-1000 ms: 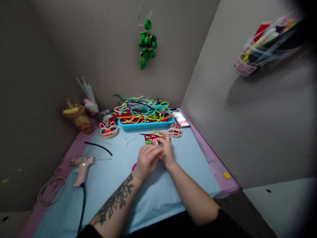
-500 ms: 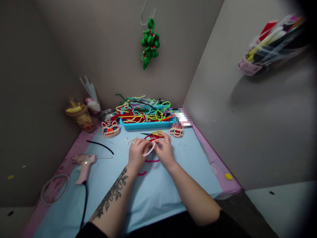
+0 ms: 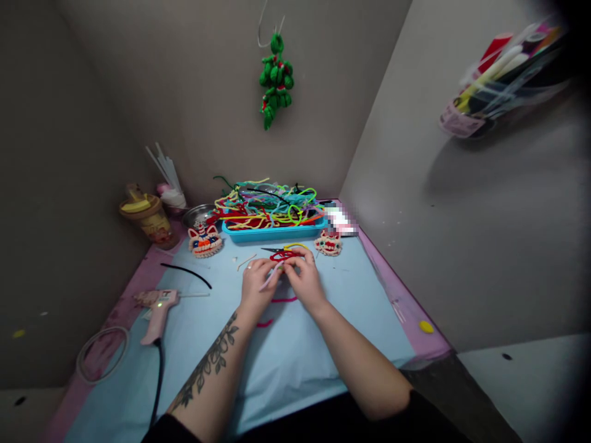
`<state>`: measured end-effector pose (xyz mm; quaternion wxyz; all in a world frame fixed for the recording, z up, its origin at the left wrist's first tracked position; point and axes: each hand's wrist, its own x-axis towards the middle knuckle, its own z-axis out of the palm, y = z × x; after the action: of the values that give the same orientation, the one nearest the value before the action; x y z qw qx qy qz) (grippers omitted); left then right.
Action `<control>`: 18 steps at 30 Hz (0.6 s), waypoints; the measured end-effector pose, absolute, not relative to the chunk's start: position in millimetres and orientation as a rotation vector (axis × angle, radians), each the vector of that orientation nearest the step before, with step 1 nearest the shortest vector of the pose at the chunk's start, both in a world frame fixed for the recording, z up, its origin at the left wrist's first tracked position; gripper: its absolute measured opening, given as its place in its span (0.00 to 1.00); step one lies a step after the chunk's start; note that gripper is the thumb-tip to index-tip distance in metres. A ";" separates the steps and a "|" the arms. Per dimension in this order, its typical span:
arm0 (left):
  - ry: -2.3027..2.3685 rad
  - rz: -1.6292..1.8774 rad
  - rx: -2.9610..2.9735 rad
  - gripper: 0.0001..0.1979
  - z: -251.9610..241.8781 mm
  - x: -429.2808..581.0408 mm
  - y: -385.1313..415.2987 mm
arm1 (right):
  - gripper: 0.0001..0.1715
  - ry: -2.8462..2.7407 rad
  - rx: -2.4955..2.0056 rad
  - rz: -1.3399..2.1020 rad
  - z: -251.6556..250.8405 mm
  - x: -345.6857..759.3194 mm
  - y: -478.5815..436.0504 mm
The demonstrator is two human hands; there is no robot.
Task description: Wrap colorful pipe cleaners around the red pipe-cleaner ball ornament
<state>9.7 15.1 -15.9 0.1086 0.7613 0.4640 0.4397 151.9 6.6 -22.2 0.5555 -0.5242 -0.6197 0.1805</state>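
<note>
A pale pink fuzzy strip (image 3: 271, 277) is pinched between my two hands, its free end slanting down to the left. My left hand (image 3: 257, 284) and my right hand (image 3: 305, 282) nearly touch at the fingertips, both closed on the strip. Just beyond the fingers lie scissors with red and yellow handles (image 3: 293, 248), partly covered by my right hand. Two magenta strips rest on the blue cloth, one (image 3: 285, 299) between my wrists and a shorter one (image 3: 265, 323) by my left wrist.
A blue tray (image 3: 272, 234) heaped with colourful strips stands at the back, with lion-like faces (image 3: 205, 240) (image 3: 328, 242) before it. A pink glue gun (image 3: 159, 311), its cable, a black strip (image 3: 187, 272) and a cup (image 3: 148, 219) are at the left.
The pale pink strip has swung from a curve across my fingers to a straighter slant down to the left. My hands have shifted slightly and stay closed on it.
</note>
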 end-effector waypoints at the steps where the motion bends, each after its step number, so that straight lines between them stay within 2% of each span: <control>1: 1.361 1.287 2.237 0.06 -17.0 9.6 16.1 | 0.05 -1.447 -1.232 0.441 -22.5 152.2 7.3; 7: 1.409 1.199 2.223 0.06 -19.5 4.5 19.4 | 0.09 -1.407 -1.177 0.560 -18.0 159.8 9.9; 13: 1.327 1.054 2.259 0.05 -17.0 4.2 19.1 | 0.08 -1.436 -1.158 0.631 -14.7 166.0 13.1; 18: 1.278 1.067 2.257 0.05 -16.8 5.5 17.7 | 0.08 -1.407 -1.151 0.741 -16.7 166.9 16.0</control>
<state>5.5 17.7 -16.8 0.1678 0.7933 0.4491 0.3752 166.9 16.0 -16.7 0.5558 -0.4876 -0.5957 0.3139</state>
